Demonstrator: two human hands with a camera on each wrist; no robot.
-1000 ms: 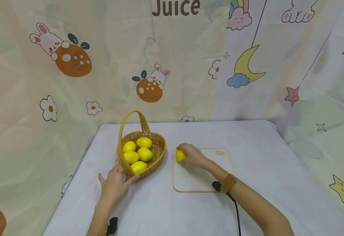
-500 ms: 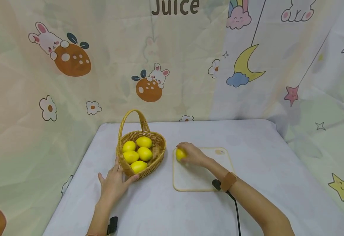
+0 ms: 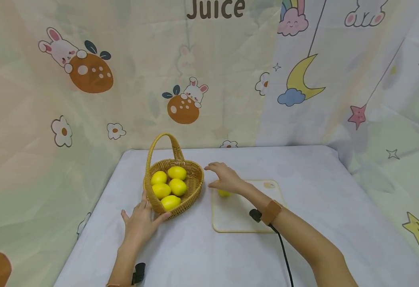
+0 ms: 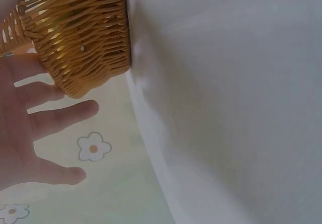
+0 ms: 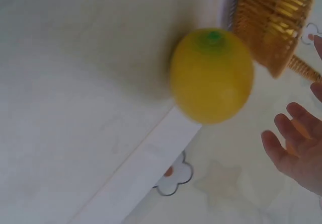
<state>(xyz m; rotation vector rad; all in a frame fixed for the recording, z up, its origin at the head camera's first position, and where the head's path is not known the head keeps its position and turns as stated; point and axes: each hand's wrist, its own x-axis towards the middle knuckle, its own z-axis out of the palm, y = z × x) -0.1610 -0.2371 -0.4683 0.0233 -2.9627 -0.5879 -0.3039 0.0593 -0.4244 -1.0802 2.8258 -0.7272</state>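
Note:
My left hand (image 3: 139,223) rests against the near left side of a heart-shaped wicker basket (image 3: 187,206). Its fingers are spread and straight, as the left wrist view shows, touching the woven wall (image 4: 90,38). Several yellow lemons (image 3: 178,187) lie inside the basket. To the right, a lemon (image 3: 223,193) sits on a pale cutting board (image 3: 238,217), partly covered by my right hand (image 3: 227,179) in the head view. That hand is apart from the fruit, fingers extended toward the basket. In the right wrist view the lemon (image 5: 211,78) shows whole, with a green tip.
A white cloth covers the table (image 3: 195,255). Behind it hangs a printed curtain (image 3: 223,79) with bunnies, flowers and a moon. The basket's tall handle (image 3: 175,147) arches above the lemons. A black cable (image 3: 284,255) trails from the right wrist camera (image 3: 255,215).
My right hand has let go of the lemon, leaving it on the board, and has lifted a little away toward the basket. The left hand stays against the basket.

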